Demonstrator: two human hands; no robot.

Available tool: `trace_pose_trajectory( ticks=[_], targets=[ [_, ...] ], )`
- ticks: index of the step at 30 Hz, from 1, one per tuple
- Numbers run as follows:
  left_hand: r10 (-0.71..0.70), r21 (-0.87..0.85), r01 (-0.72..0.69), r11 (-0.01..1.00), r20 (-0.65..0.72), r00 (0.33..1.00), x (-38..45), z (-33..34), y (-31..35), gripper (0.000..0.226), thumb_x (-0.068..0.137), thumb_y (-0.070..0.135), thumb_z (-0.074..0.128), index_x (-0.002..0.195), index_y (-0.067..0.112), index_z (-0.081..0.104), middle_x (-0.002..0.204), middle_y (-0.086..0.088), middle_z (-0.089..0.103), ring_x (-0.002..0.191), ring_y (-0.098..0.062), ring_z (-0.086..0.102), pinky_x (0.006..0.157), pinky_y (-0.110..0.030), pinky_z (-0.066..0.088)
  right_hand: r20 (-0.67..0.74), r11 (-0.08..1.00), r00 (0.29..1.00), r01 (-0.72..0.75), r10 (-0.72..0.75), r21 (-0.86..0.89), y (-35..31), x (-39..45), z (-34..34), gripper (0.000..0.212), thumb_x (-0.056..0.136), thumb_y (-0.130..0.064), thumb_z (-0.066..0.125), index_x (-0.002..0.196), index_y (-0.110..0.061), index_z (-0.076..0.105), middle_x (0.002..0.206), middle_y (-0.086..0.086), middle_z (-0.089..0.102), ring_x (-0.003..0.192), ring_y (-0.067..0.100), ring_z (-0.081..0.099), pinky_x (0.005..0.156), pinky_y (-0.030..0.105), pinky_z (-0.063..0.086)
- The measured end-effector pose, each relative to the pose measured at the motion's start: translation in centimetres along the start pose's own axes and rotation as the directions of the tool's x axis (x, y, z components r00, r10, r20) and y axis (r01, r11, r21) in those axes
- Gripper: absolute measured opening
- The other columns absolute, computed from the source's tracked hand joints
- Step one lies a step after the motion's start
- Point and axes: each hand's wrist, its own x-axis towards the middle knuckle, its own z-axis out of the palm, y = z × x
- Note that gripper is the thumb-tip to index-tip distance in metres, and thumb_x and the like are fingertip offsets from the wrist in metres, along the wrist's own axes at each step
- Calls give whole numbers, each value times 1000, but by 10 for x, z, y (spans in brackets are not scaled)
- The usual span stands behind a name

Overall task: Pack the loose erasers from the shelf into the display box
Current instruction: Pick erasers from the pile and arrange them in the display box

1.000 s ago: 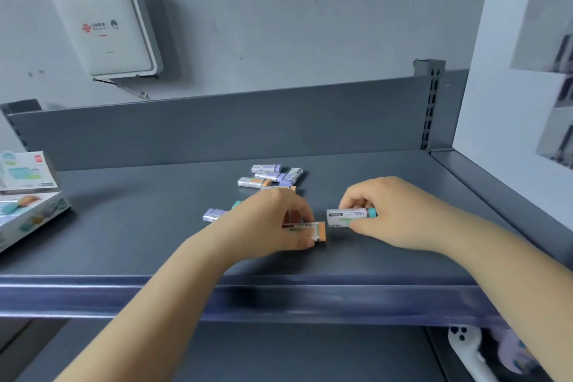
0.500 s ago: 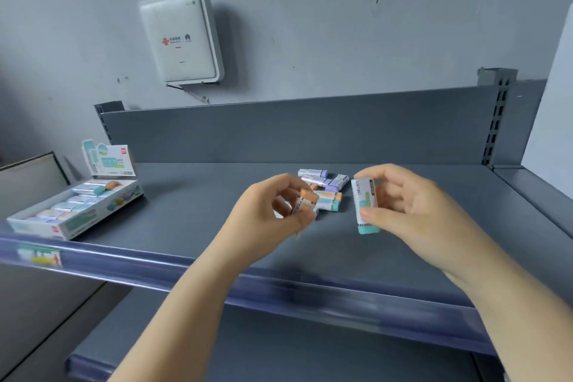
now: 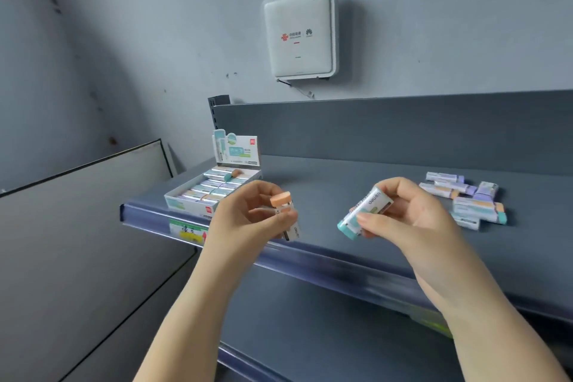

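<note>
My left hand (image 3: 248, 217) grips an orange-tipped eraser (image 3: 283, 205) upright above the shelf's front edge. My right hand (image 3: 403, 220) holds a teal-tipped eraser (image 3: 361, 212) tilted, teal end down-left. The display box (image 3: 186, 200) sits at the shelf's left end with its printed lid flap (image 3: 237, 149) standing up; rows of erasers fill much of it, and two lie loose on top at the back. A pile of several loose erasers (image 3: 465, 198) lies on the shelf to the right of my right hand.
The grey metal shelf (image 3: 341, 183) has a blue front rail (image 3: 325, 260) with a price tag (image 3: 186, 231) under the box. A lower shelf (image 3: 325, 335) lies beneath. A white wall-mounted device (image 3: 299, 34) hangs above; a grey panel (image 3: 86, 201) stands at left.
Both hands lifted an eraser each off the shelf and carried them left towards the box. My view swung left, so the box now sits near the middle and the pile at right.
</note>
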Motion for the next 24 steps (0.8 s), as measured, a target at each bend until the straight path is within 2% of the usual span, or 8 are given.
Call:
trace_pose_trajectory(
  ticks=[3,6,8,11,15,19,22,24],
  targets=[
    [0,-23,-1,1000,-33,999,1,-38,-7,19,67,4,76,75,11,60,67,1,63,64,-16,62,61,-26,55,-4,1000,1000,11,-11,-15,5,7,43,26,76,-6,68,85,-30,64,82,9,67,71,15,61,77,30,52],
    [-17,-27,16,1000,-55,998,4,-74,-16,23,67,5,77,78,4,57,67,3,63,66,-15,64,67,-33,56,-23,1000,1000,20,-21,-21,10,13,80,23,69,-13,74,83,-30,65,78,-3,67,72,15,61,80,35,51],
    [-24,-17,22,1000,-79,997,7,-95,-22,23,68,3,77,80,5,58,68,3,65,66,-13,66,63,-30,56,-37,1000,999,21,-21,-19,14,18,98,22,71,-9,74,79,-27,64,76,-5,67,69,12,60,76,33,51],
    [-33,-22,30,999,-110,993,12,-128,-32,15,73,5,72,83,10,62,70,4,71,66,-11,68,58,-24,58,-72,1000,997,22,-23,-11,23,24,125,22,76,-1,68,75,-22,60,71,-6,67,64,8,59,69,25,47],
    [-60,5,61,998,-97,993,20,-164,-44,25,60,27,71,84,24,66,81,2,73,74,-16,71,62,-31,60,-105,1000,994,17,-19,-12,35,32,158,22,76,-1,68,75,-20,58,67,-9,68,62,3,60,64,22,45],
    [-69,3,69,998,-92,993,36,-184,-55,13,71,10,71,78,19,65,71,9,73,69,-13,71,56,-29,60,-126,1000,992,3,-5,-18,41,46,176,20,78,-2,66,77,-20,57,70,-12,71,67,0,64,63,24,47],
    [-73,-14,72,997,-70,995,52,-191,-61,13,72,2,70,77,11,62,62,8,70,57,-8,67,44,-17,51,-126,998,992,0,-8,-64,43,62,184,18,77,-5,68,78,-22,63,75,-10,73,70,1,66,63,24,48],
    [-63,-8,62,998,-64,996,65,-192,-64,13,71,2,72,77,8,61,60,7,69,50,-5,62,42,-13,46,-118,996,993,7,-18,-94,44,74,188,16,77,-7,69,76,-22,65,77,-8,73,70,2,67,61,24,49]
  ],
)
